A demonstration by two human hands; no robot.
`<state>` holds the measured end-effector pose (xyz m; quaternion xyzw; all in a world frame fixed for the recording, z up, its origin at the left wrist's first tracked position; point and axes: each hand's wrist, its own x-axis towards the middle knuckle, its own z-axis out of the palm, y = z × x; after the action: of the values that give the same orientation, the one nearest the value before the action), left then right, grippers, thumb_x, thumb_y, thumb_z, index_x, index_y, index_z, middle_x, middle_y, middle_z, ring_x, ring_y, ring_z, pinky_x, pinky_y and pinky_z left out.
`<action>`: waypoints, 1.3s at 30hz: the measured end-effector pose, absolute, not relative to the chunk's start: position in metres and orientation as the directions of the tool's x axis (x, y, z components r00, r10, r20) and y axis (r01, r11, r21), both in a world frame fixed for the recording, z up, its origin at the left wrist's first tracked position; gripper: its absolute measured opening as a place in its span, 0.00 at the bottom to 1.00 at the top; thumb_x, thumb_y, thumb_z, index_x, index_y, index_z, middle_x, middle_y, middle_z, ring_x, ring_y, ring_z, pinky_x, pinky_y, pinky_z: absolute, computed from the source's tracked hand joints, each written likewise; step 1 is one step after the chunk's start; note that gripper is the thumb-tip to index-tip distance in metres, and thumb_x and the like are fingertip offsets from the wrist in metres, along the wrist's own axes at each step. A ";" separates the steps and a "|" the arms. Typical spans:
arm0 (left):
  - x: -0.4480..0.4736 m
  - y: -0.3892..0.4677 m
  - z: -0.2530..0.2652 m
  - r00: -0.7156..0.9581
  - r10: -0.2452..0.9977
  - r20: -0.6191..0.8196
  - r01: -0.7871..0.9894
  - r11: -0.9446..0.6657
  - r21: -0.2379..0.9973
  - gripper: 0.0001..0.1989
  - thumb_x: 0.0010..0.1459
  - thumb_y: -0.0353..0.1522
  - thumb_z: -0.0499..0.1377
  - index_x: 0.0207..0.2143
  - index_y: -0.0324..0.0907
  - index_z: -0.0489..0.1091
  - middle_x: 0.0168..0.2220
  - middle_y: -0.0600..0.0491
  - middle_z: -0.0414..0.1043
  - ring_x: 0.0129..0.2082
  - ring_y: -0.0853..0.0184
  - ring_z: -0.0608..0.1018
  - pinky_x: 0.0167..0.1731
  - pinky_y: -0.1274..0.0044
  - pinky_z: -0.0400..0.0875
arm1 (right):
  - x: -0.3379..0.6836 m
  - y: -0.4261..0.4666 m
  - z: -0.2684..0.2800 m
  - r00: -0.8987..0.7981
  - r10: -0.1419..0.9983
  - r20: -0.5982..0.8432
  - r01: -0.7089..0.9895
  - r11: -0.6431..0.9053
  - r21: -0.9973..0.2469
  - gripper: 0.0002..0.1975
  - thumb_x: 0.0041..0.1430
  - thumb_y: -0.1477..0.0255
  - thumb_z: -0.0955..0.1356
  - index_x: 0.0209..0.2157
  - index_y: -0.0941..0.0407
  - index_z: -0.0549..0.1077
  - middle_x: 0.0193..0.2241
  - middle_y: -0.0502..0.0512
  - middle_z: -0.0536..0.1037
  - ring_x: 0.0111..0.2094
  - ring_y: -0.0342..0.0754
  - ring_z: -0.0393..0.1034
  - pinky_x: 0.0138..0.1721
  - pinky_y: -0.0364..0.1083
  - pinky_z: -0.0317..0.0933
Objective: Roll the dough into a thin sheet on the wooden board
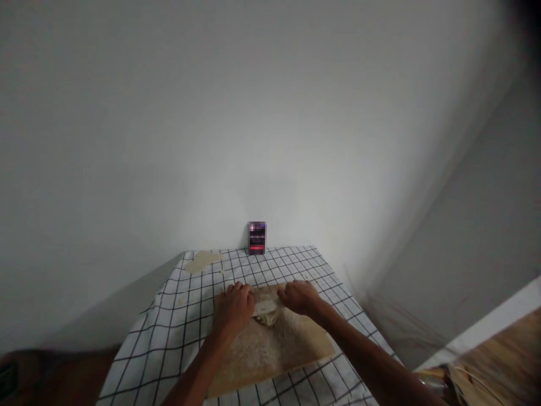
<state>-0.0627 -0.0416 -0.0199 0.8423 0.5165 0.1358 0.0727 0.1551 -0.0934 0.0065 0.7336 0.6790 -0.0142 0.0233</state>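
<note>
Both of my hands are over a floured wooden board (253,361). My left hand (237,301) is closed at the left end of a pale bar (265,308), which may be a rolling pin. At its right end my right hand (299,296) makes a fist. The bar's ends are hidden by my fingers. Just below the bar, a small crumpled lump of dough (267,320) lies on the board, touching or nearly touching it.
A white tablecloth with black grid lines (160,349) covers the table. Toward the back left lies a thin, flat beige sheet (203,261), possibly dough. A blurred dark phone-like screen (257,238) leans against the wall (270,141). Wooden floor (499,361) shows at lower right.
</note>
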 end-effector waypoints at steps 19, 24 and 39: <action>-0.064 -0.069 -0.048 0.441 0.806 0.393 0.825 -0.537 0.176 0.17 0.73 0.30 0.50 0.55 0.46 0.75 0.55 0.46 0.83 0.56 0.57 0.81 0.61 0.63 0.73 | 0.153 -0.139 -0.032 -0.005 0.969 0.246 0.985 0.047 -0.168 0.25 0.83 0.64 0.56 0.37 0.54 0.79 0.39 0.59 0.85 0.45 0.53 0.78 0.52 0.52 0.60; -0.072 -0.097 -0.067 0.427 0.772 0.470 0.793 -0.569 0.215 0.22 0.74 0.31 0.48 0.64 0.47 0.71 0.65 0.44 0.78 0.65 0.54 0.78 0.68 0.60 0.72 | 0.149 -0.162 -0.044 0.003 0.944 0.329 0.990 0.044 -0.136 0.19 0.82 0.62 0.59 0.43 0.54 0.78 0.46 0.59 0.82 0.51 0.56 0.74 0.54 0.53 0.58; -0.061 -0.082 -0.036 0.347 0.774 0.529 0.819 -0.525 0.231 0.23 0.75 0.32 0.50 0.68 0.43 0.68 0.67 0.42 0.75 0.69 0.56 0.75 0.70 0.60 0.71 | 0.153 -0.141 0.017 0.100 0.987 0.126 0.989 -0.085 -0.119 0.30 0.82 0.58 0.56 0.44 0.57 0.85 0.47 0.68 0.86 0.49 0.59 0.82 0.47 0.52 0.70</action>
<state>-0.0613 -0.0818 -0.0358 0.8198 0.4859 0.3007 -0.0374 0.1535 -0.1411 0.0171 0.7365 0.6708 0.0067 -0.0867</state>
